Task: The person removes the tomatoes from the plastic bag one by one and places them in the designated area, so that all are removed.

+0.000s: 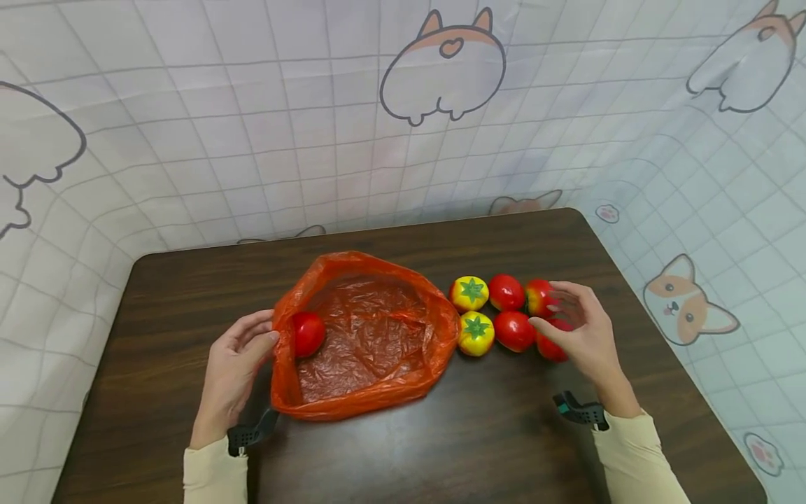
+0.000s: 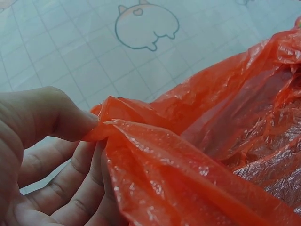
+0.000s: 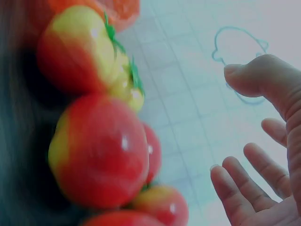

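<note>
My left hand pinches the left rim of a red plastic bag between thumb and fingers; the left wrist view shows the gathered plastic under the thumb. The bag lies wide open on the table with one red tomato inside by its left wall. Over the right end of a group of tomatoes hovers my right hand, thumb and fingers spread apart, nothing between them. Two of the group show yellow tops with green leaves, such as the front yellow tomato; the others, like the red tomato, look mostly red.
The dark wooden table carries everything. A white gridded cloth with cartoon dogs hangs behind and to the right of it. The tomatoes stand in two short rows right beside the bag's right edge.
</note>
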Available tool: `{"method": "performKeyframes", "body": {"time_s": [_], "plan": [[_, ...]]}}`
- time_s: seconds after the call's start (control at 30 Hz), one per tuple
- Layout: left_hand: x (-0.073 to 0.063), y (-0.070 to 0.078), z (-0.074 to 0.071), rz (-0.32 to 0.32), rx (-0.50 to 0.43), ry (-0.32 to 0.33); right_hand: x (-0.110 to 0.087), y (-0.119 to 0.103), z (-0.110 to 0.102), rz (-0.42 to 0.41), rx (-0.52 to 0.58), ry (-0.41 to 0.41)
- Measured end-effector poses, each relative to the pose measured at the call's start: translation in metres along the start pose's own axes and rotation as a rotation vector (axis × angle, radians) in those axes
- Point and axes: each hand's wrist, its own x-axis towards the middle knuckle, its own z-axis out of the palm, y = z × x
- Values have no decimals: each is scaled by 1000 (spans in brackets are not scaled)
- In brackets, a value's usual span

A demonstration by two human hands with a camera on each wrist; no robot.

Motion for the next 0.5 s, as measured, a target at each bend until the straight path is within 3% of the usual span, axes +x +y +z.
{"method": "performKeyframes", "body": {"time_s": [0.33, 0.5], "plan": [[0, -3, -1, 40, -51, -23, 18, -18, 33, -82, -11, -84], [0, -2, -1, 45, -33, -26, 26, -24, 48, -129, 38, -118]]}}
